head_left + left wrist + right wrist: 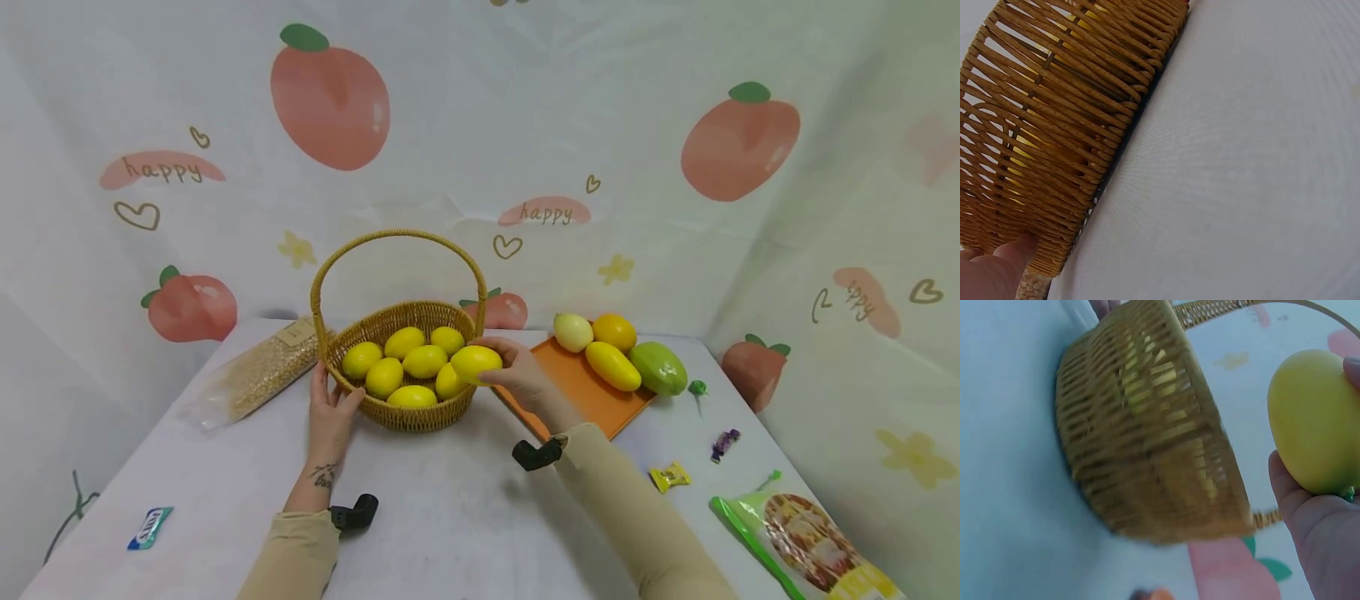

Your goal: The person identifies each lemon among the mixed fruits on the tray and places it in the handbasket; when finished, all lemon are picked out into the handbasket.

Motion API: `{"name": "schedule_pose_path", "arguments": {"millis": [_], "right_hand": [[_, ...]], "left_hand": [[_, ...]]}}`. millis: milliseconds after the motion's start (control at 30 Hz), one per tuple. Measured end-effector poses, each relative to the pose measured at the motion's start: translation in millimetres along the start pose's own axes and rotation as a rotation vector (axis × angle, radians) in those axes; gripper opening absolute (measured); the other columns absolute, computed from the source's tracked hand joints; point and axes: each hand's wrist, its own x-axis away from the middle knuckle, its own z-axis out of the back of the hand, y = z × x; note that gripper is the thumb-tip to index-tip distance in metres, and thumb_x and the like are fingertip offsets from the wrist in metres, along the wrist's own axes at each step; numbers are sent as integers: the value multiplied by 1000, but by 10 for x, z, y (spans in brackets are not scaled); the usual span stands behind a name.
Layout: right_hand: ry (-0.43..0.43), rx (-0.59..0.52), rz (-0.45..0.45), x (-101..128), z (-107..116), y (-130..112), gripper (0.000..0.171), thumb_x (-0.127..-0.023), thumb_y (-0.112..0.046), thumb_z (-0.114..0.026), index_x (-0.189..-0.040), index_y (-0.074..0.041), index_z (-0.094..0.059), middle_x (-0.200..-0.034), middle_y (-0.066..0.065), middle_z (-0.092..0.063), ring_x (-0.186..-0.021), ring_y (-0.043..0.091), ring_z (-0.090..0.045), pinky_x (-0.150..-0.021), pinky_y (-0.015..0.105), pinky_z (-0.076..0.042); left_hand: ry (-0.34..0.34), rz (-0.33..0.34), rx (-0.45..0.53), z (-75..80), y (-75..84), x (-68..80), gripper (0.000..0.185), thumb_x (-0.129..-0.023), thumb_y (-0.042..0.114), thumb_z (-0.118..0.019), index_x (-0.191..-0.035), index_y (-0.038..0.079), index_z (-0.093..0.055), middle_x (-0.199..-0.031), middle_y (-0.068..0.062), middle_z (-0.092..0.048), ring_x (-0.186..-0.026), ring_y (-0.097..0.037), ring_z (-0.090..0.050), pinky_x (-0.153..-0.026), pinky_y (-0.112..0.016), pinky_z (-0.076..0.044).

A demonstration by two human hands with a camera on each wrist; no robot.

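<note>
Two bare hands work at a round woven wicker basket with a tall arched handle, standing on the white table. From the basket's centre, the left hand lies at about eight o'clock, its palm and straight fingers pressed flat against the outer wall, the thumb lying along the weave near the base; the left wrist view shows that thumb tip touching the bottom rows of wicker. The forearm in a beige sleeve runs back toward the camera, nearly straight.

At about three o'clock the right hand is raised at rim height, wrist bent inward, its fingers and thumb curled round a smooth yellow lemon-shaped fruit, which it grips just above the basket's right rim. In the right wrist view that fruit sits in the palm with the basket wall beside it.

Seven similar yellow fruits lie inside the basket, touching one another.

Out at three o'clock an orange cutting board carries a pale onion-shaped piece, an orange fruit, a long yellow mango-shaped fruit and a green mango-shaped fruit. At nine o'clock lies a clear bag of grain.
</note>
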Motion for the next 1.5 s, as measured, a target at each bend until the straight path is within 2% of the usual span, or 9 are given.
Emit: {"name": "schedule_pose_path", "arguments": {"millis": [233, 433, 600, 667, 767, 1000, 1233, 1333, 1500], "right_hand": [[1, 89, 32, -296, -274, -21, 53, -77, 9, -61, -128, 5, -48, -130, 19, -50, -104, 16, -52, -91, 25, -47], [16, 142, -37, -471, -360, 32, 50, -79, 5, -63, -128, -2, -52, -128, 13, -53, -105, 19, -52, -93, 29, -47], [-30, 178, -6, -534, -374, 32, 52, -82, 6, -60, -132, 0, -47, -136, 20, -46, -125, 32, -42, -108, 39, -35], [-30, 184, 12, -521, -375, 10, 53, -83, 7, -59, -134, 3, -44, -138, 22, -44, -131, 34, -36, -111, 40, -30], [5, 161, 21, -473, -370, -30, 52, -83, 7, -58, -133, 4, -44, -137, 21, -45, -132, 34, -36, -111, 41, -29], [46, 71, 71, -354, -258, -29, 46, -86, 9, -51, -131, 8, -44, -135, 26, -44, -128, 30, -42, -104, 34, -39], [54, 33, 13, -193, -142, 41, 46, -88, 5, -52, -133, 7, -42, -135, 25, -45, -127, 32, -43, -99, 27, -44], [50, 13, 26, -121, -99, 54, 47, -88, 6, -50, -133, 9, -40, -136, 29, -42, -125, 32, -44, -101, 29, -43], [54, 5, 74, -9, -7, 93, 47, -88, 8, -48, -133, 12, -38, -132, 30, -45, -117, 22, -52, -103, 36, -41]], "left_hand": [[4, 10, 22, -31, 1, 13, 83, -89, 4, -53, -150, 18, 0, -156, -1, 2, -140, -32, -16, -112, -45, -26], [-1, 20, 26, -65, 4, 20, 82, -89, 4, -53, -150, 17, 0, -157, -2, 2, -140, -32, -16, -113, -44, -24], [-4, 6, 18, -85, -4, 16, 82, -89, 5, -53, -150, 17, -1, -156, -2, 1, -140, -32, -17, -112, -44, -25], [-7, 3, 18, -92, -4, 13, 82, -89, 5, -53, -150, 18, -1, -156, -2, 0, -140, -32, -17, -112, -44, -25], [-11, 10, 32, -100, 0, 8, 82, -89, 4, -53, -150, 19, -1, -156, -1, 1, -140, -31, -17, -112, -44, -26], [-14, 21, 47, -112, 4, -19, 82, -88, 4, -53, -150, 20, -1, -156, 0, 1, -140, -30, -17, -112, -44, -26], [-4, 31, 49, -98, -30, -21, 83, -89, 2, -51, -150, 20, 1, -157, 1, 3, -140, -30, -15, -112, -45, -26], [0, 36, 46, -85, -31, -28, 83, -89, 3, -51, -150, 20, 1, -157, 0, 3, -140, -30, -15, -112, -45, -26], [6, 44, 45, -60, -18, -31, 83, -89, 4, -52, -150, 20, 2, -157, 1, 4, -140, -30, -14, -112, -45, -25]]}}
